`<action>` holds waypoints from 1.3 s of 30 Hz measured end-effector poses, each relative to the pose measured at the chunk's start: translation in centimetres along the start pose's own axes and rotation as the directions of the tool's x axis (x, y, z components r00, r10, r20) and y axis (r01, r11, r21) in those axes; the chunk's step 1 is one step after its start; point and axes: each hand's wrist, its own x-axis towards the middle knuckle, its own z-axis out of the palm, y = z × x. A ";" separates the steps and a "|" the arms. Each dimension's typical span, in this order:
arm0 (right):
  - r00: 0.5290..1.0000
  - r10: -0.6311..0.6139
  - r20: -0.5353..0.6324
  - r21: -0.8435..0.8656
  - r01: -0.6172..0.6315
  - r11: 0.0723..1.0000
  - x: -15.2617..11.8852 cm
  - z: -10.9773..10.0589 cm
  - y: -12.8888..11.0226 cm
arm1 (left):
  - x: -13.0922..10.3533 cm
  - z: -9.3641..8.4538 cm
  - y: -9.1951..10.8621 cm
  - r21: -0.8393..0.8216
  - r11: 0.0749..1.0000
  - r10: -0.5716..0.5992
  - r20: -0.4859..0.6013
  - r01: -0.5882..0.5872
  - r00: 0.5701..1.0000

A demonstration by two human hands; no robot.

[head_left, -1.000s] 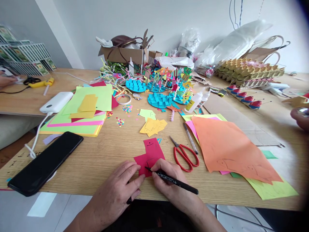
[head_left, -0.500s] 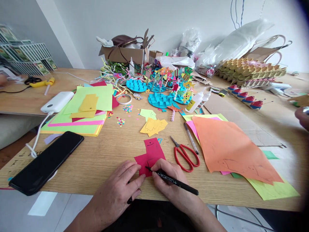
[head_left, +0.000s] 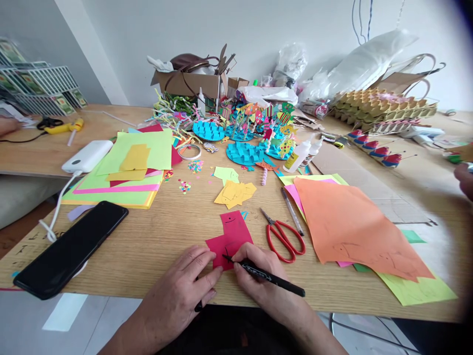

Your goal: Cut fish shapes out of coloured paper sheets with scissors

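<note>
My right hand [head_left: 260, 273] is closed around a black marker [head_left: 273, 278], its tip touching a piece of red paper [head_left: 236, 230] at the table's front. Pen lines run near the tip, and a dot with a curved line shows on the paper's upper part. Fingertips of my left hand [head_left: 186, 283] press on the paper's left edge. Its lower fingers are curled round what looks like the black marker cap [head_left: 198, 306], mostly hidden. Right of the paper lie red-handled scissors [head_left: 284, 241]. Yellow paper cut-outs [head_left: 235, 193] and a light green one [head_left: 226, 174] lie beyond.
A black phone [head_left: 72, 249] and stacked coloured paper [head_left: 144, 143] are on the left. Orange paper [head_left: 347, 217] and a pen [head_left: 292, 212] lie right. Glue bottles [head_left: 297, 157] and blue egg-carton pieces [head_left: 244, 154] stand further back. Another person's hand [head_left: 464, 178] shows at the right edge.
The marker has rolled slightly in my right hand, its tip staying at nearly the same spot. My left hand and the red paper look unmoved.
</note>
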 end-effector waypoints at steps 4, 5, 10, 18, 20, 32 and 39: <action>1.000 0.005 0.003 -0.002 -0.005 1.000 0.1 0.0 0.0 | 0.0 0.0 0.0 0.006 1.000 -0.001 0.015 0.001 1.000; 1.000 0.001 0.004 0.001 -0.001 1.000 0.1 0.0 0.0 | 0.0 0.0 0.0 0.004 1.000 -0.002 0.012 0.002 1.000; 1.000 0.007 -0.002 -0.010 -0.007 1.000 0.0 0.0 0.1 | 0.0 0.1 -0.1 0.006 1.000 0.002 -0.002 -0.002 1.000; 1.000 0.011 0.010 -0.002 -0.011 1.000 0.2 -0.1 -0.3 | 0.0 0.1 -0.1 0.007 1.000 0.008 -0.011 -0.008 1.000; 1.000 0.016 0.007 -0.008 -0.016 1.000 0.2 -0.1 -0.3 | 0.0 0.1 -0.1 0.006 1.000 0.007 -0.014 -0.006 1.000; 1.000 0.019 0.011 0.032 -0.020 0.999 0.1 -0.1 -0.2 | -0.1 0.1 0.0 0.010 1.000 -0.003 -0.022 0.003 1.000; 0.934 0.177 -0.309 0.345 -0.063 0.936 -1.8 -1.3 0.8 | -0.3 -0.5 -0.2 -0.125 0.991 -0.049 -0.037 0.044 0.998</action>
